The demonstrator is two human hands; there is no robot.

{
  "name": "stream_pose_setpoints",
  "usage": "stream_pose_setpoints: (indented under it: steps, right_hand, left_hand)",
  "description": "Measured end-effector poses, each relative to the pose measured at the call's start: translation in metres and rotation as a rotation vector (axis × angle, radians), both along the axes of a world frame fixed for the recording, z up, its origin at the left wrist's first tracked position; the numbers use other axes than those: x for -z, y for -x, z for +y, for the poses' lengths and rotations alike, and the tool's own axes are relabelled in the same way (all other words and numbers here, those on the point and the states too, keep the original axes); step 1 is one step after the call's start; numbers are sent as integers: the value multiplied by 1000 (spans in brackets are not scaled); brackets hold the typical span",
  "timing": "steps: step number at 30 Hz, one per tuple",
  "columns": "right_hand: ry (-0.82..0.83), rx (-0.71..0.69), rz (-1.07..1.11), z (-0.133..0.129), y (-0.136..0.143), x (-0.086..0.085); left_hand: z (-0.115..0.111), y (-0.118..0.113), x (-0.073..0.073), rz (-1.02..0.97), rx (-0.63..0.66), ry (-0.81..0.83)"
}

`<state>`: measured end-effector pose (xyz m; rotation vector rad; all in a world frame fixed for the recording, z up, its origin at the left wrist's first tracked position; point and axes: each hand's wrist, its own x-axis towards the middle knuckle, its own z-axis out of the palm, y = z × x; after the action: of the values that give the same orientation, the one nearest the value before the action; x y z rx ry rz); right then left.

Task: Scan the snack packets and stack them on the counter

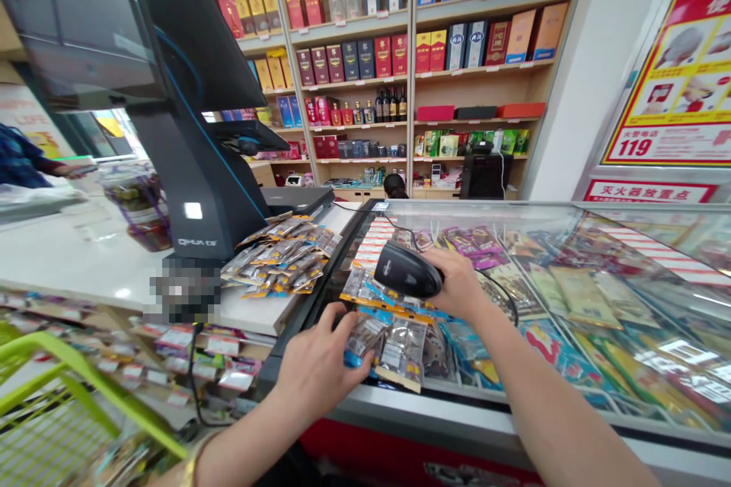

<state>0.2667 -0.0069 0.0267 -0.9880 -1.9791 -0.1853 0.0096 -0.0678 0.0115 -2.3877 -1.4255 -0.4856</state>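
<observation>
My right hand [460, 285] is wrapped round a black handheld barcode scanner [408, 271], whose head faces left over the glass freezer top. A cable runs from the scanner. My left hand [320, 358] is at the freezer's front left corner, thumb and fingers closed on the edge of a small snack packet [365, 336]. Beside it lies another clear-fronted snack packet [403, 354]. More packets [365, 288] lie in a row beneath and behind the scanner. To the left, a heap of similar packets [285, 259] rests on the white counter.
A point-of-sale terminal [199, 129] stands on the counter [85, 259] beside strapped jars [137, 202]. The glass-topped freezer [571, 243] stretches right, with packaged goods inside. A green shopping cart [68, 373] is at lower left. Shelves of boxes [354, 61] line the back; another person's arm [51, 166] shows far left.
</observation>
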Motion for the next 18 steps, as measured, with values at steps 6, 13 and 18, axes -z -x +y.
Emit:
stream_pose_setpoints:
  steps: [6, 13, 18]
  right_hand:
    - [-15, 3, 6, 1, -2, 2]
    - [-54, -8, -8, 3, -3, 6]
    - [-56, 26, 9, 6, -6, 12]
  left_hand:
    - [0, -8, 9, 87, -28, 165]
    - [-2, -2, 10, 99, 3, 313]
    - [2, 9, 20, -88, 35, 221]
